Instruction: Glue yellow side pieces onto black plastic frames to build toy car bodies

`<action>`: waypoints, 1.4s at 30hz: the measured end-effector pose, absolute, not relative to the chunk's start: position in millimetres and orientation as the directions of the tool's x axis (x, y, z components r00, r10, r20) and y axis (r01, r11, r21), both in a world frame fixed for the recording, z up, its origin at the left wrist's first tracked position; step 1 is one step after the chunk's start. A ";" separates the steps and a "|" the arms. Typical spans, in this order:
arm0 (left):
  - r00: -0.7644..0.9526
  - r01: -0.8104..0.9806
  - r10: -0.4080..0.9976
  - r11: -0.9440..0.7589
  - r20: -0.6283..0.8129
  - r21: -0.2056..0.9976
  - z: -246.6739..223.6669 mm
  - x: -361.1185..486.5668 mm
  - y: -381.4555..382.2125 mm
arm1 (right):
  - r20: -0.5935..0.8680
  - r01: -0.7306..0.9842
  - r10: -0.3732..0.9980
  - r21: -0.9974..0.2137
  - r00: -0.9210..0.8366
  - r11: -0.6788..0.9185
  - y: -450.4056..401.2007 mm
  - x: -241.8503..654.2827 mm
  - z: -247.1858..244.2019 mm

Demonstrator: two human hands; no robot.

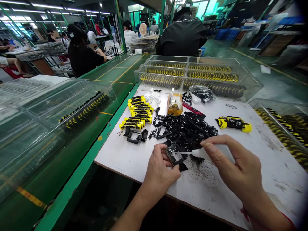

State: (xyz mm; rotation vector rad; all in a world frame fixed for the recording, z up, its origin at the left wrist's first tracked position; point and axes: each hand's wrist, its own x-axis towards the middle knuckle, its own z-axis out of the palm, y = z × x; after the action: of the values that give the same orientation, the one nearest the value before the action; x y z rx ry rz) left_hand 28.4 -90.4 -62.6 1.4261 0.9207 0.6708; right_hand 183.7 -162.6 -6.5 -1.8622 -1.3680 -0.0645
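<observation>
right hand [234,162] aims white squeeze bottle [207,154] leftward at black frame [171,156]

a long factory hall runs off ahead under rows of strip lights [31,4] on a dark ceiling. green steel posts [120,25] stand along a green conveyor bench [115,75]. the floor [243,54] is glossy green with a yellow painted line [262,63]. bright windows [204,8] glow at the far end, and blue crates [223,33] sit off to the right.
</observation>
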 end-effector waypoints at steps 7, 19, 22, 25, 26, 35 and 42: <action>0.504 0.160 0.859 0.009 -0.090 0.987 -62.5 28.7 -90.8 | 0.402 0.807 0.866 -0.591 0.297 -0.003 -163.8 186.7 -2.6; 0.506 0.151 0.859 0.001 -0.079 0.988 -64.5 29.2 -89.8 | 0.345 0.822 0.911 -0.569 0.225 0.013 -161.5 184.1 -1.9; 0.497 0.151 0.864 0.007 -0.082 0.988 -66.2 30.3 -90.2 | 0.337 0.825 0.916 -0.565 0.220 0.010 -161.4 183.6 -2.5; 0.497 0.144 0.865 -0.002 -0.070 0.990 -67.8 30.4 -91.5 | 0.338 0.827 0.915 -0.562 0.220 0.009 -161.8 183.0 -2.5; 0.498 0.143 0.865 -0.004 -0.068 0.990 -68.2 30.2 -91.8 | 0.336 0.827 0.916 -0.562 0.218 0.010 -161.9 182.9 -2.5; 0.507 0.127 0.861 -0.020 -0.047 0.992 -67.8 28.5 -91.8 | 0.336 0.833 0.914 -0.553 0.228 -0.004 -162.0 184.7 -5.3; 0.508 0.136 0.860 -0.027 -0.046 0.990 -68.0 28.5 -90.5 | 0.331 0.812 0.916 -0.584 0.228 0.009 -162.7 185.9 -4.5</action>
State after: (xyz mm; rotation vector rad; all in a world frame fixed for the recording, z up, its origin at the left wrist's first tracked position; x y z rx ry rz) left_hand 28.5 -90.5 -68.0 1.5075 0.9012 0.7277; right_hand 185.9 -162.7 -4.5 -1.8120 -1.5966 0.1910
